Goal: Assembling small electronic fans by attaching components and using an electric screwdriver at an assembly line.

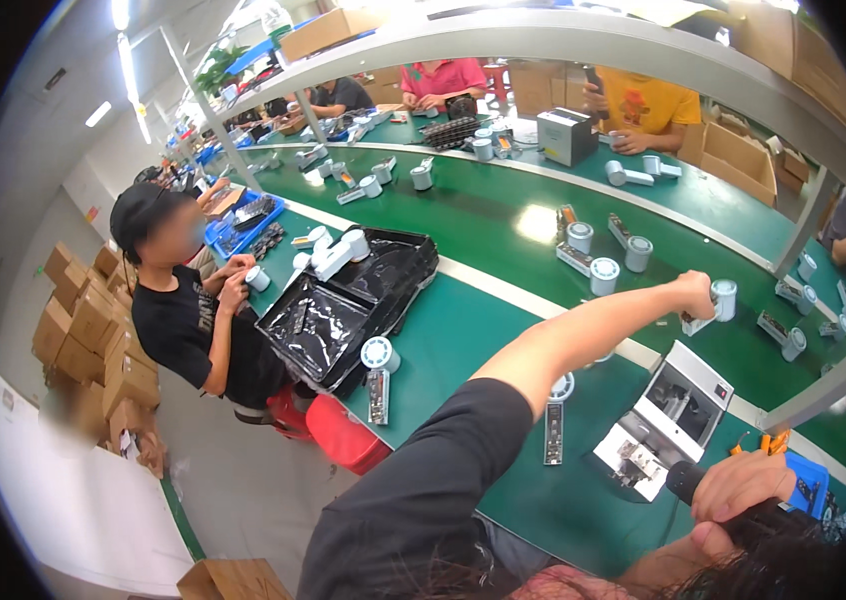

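Observation:
My left arm stretches out over the green belt, and my left hand (695,294) is closed at a pale blue-grey device with a round head (725,300). Part of that device's handle shows below the fist. At the lower right, my right hand (743,488) grips a black cylindrical handheld tool (684,481). The tool's end points left, beside a white box fixture (685,395) with its lid raised and a metal part in its base. Another round-headed device (554,436), its circuit board exposed, lies left of the fixture, partly hidden by my arm.
A similar device (379,395) lies near the black tray (328,325), which holds pale parts. Several devices sit along the green belt (503,240). A metal frame (543,42) spans overhead. At left, a co-worker (188,320) handles a device. A blue bin (809,482) stands at right.

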### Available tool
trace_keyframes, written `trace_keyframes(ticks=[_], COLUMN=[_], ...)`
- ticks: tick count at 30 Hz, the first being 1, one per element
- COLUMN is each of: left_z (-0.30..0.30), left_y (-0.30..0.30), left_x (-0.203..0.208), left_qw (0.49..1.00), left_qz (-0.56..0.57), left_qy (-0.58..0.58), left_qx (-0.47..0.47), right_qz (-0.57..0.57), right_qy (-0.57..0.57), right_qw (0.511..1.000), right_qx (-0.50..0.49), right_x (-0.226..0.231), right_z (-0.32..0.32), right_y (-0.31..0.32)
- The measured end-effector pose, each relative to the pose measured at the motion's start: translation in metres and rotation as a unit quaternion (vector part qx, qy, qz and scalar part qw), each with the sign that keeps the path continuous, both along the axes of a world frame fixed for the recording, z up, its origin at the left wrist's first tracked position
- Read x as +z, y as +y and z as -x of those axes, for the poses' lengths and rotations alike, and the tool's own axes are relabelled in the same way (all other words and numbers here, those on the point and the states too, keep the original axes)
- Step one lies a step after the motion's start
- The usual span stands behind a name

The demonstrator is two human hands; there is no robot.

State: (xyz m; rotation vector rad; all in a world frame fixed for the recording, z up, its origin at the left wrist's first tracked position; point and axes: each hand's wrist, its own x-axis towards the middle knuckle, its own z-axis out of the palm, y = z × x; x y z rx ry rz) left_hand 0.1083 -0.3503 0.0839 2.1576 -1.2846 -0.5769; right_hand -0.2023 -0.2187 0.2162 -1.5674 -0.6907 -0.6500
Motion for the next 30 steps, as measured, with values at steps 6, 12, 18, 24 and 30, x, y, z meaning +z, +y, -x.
trace_keyframes(ticks=[6, 12, 18, 24, 30], left_z=[0.016, 0.053, 0.045, 0.084, 0.126], left_y=[0.216, 0.385, 0.436, 0.418, 0.387], left_x=[0.074, 0.018, -0.04, -0.024, -0.053], left_qw=[0.962, 0.934, 0.909, 0.937, 0.964], left_qz=[0.248, 0.123, 0.068, 0.198, 0.243], left_qy=[-0.047, -0.106, -0.191, -0.255, -0.11], left_qx=[0.103, 0.319, 0.364, 0.132, 0.017], right_qz=[-0.009, -0.032, -0.088, -0.172, -0.265], right_qy=[0.013, 0.03, 0.057, 0.06, 0.202], right_qw=[1.0, 0.999, 0.994, 0.982, 0.929], right_qx=[-0.008, -0.026, -0.009, -0.058, -0.163], right_x=[-0.009, -0.011, -0.032, -0.038, -0.056], right_z=[-0.001, -0.001, -0.018, -0.031, -0.061], right_y=[0.01, 0.014, 0.007, 0.038, 0.1])
